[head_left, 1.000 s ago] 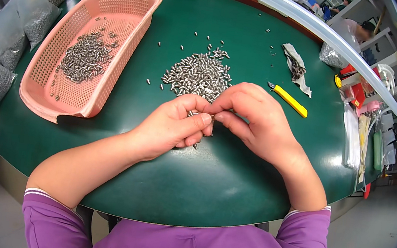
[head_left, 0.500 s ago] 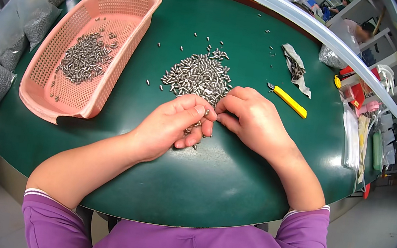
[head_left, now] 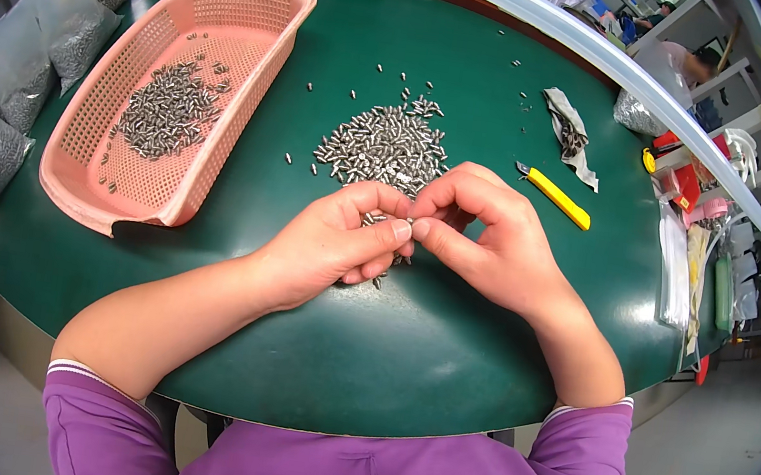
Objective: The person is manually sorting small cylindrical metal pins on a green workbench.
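My left hand [head_left: 323, 235] is curled near the middle of the table, with several small pointed metal pieces [head_left: 371, 220] in its palm and between its fingers. Thumb and fingers of my right hand [head_left: 493, 241] are pinched together against the left fingertips. A small metal piece [head_left: 410, 221] shows between the fingertips, mostly covered. Just beyond both hands lies a heap of the same shiny metal pieces [head_left: 383, 147], with a few loose ones around it. To the left, a pink perforated plastic basket [head_left: 246, 105] holds another pile of these pieces [head_left: 166, 113].
A yellow utility knife [head_left: 557, 199] lies right of the heap, below a crumpled grey strip [head_left: 570, 136]. Clear bags of metal pieces [head_left: 26, 85] line the left edge. A white light bar [head_left: 615, 62] crosses the far right. The green table [head_left: 306, 362] has a curved near edge.
My right hand has turned, and its thumb now meets the left thumb at the fingertips. The left thumb has moved over the piece that showed there before.
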### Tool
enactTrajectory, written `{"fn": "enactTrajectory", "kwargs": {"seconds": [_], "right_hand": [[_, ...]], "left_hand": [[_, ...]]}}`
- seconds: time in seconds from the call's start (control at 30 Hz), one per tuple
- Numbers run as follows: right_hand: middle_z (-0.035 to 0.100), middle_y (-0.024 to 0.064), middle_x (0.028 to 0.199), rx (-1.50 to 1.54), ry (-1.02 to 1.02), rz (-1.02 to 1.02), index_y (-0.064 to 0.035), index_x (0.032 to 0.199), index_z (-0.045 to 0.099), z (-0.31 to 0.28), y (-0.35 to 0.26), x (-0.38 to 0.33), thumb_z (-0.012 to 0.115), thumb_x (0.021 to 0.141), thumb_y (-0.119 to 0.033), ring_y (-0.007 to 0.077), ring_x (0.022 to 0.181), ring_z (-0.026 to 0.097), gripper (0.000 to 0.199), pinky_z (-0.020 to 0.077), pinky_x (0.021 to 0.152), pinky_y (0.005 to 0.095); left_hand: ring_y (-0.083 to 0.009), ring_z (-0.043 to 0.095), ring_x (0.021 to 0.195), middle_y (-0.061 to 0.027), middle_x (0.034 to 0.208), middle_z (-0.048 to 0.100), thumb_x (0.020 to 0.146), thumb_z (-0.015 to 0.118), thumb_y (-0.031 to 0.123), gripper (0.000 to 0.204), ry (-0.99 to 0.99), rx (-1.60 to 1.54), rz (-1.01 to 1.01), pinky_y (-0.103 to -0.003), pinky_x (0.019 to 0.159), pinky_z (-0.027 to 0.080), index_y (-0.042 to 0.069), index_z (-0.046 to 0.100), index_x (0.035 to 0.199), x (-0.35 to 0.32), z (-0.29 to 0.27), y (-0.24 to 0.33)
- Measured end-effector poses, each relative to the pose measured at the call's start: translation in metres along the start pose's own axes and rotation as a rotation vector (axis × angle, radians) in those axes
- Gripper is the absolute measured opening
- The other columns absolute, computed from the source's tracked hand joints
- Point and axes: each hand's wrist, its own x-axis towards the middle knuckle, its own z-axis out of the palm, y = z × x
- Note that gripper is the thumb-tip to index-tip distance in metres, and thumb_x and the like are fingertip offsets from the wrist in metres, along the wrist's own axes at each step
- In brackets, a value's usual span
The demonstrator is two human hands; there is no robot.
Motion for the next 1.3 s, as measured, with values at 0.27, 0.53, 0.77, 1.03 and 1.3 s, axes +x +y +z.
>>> {"fn": "enactTrajectory", "kwargs": {"seconds": [0.27, 0.53, 0.77, 1.03, 1.3], "right_hand": [[0.057, 0.0033, 0.085, 0.010, 0.056, 0.000, -0.0029, 0.088, 0.064, -0.003, 0.004, 0.002, 0.066, 0.080, -0.004, 0.0097, 0.072, 0.055, 0.008, 0.0462, 0.064, 0.0236], [0.060, 0.0079, 0.088, -0.462, 0.115, -0.022, -0.0070, 0.087, 0.064, -0.015, 0.032, 0.006, 0.064, 0.076, -0.009, 0.0277, 0.090, 0.058, 0.011, 0.0471, 0.080, 0.0381], [0.059, 0.0072, 0.084, -0.550, -0.002, -0.078, -0.0066, 0.085, 0.064, -0.015, 0.034, 0.006, 0.068, 0.074, -0.008, 0.0258, 0.082, 0.059, 0.011, 0.0485, 0.071, 0.0342], [0.057, 0.0070, 0.083, -0.640, -0.003, -0.186, -0.0075, 0.083, 0.062, -0.010, 0.033, 0.004, 0.068, 0.073, -0.008, 0.0263, 0.080, 0.056, 0.011, 0.0476, 0.070, 0.0368], [0.054, 0.0098, 0.084, -0.647, -0.084, -0.186, -0.0045, 0.085, 0.056, -0.010, 0.031, 0.002, 0.064, 0.076, -0.006, 0.0287, 0.082, 0.054, 0.012, 0.0463, 0.074, 0.0371]], "left_hand": [[-0.0042, 0.044, 0.057, -0.0027, 0.082, 0.056, 0.096, 0.049, 0.018, 0.015, -0.030, -0.018, -0.001, -0.017, 0.046, 0.033, 0.006, 0.052, 0.105, 0.000, -0.002, 0.000], [-0.0066, 0.042, 0.056, -0.0061, 0.082, 0.055, 0.098, 0.043, 0.021, 0.019, -0.030, -0.001, 0.011, -0.018, 0.045, 0.032, 0.005, 0.053, 0.103, 0.001, -0.001, 0.000], [-0.0096, 0.044, 0.057, -0.0089, 0.084, 0.055, 0.099, 0.038, 0.024, 0.026, 0.008, -0.067, 0.007, -0.019, 0.047, 0.034, 0.002, 0.052, 0.104, 0.000, -0.001, 0.002], [-0.0068, 0.045, 0.058, -0.0054, 0.085, 0.056, 0.098, 0.042, 0.027, 0.025, -0.021, -0.038, 0.013, -0.019, 0.046, 0.034, 0.005, 0.053, 0.105, 0.001, -0.002, 0.000], [-0.0057, 0.045, 0.057, -0.0043, 0.084, 0.056, 0.097, 0.045, 0.022, 0.020, -0.024, -0.043, 0.008, -0.019, 0.046, 0.034, 0.006, 0.053, 0.104, 0.001, -0.002, 0.001]]}}
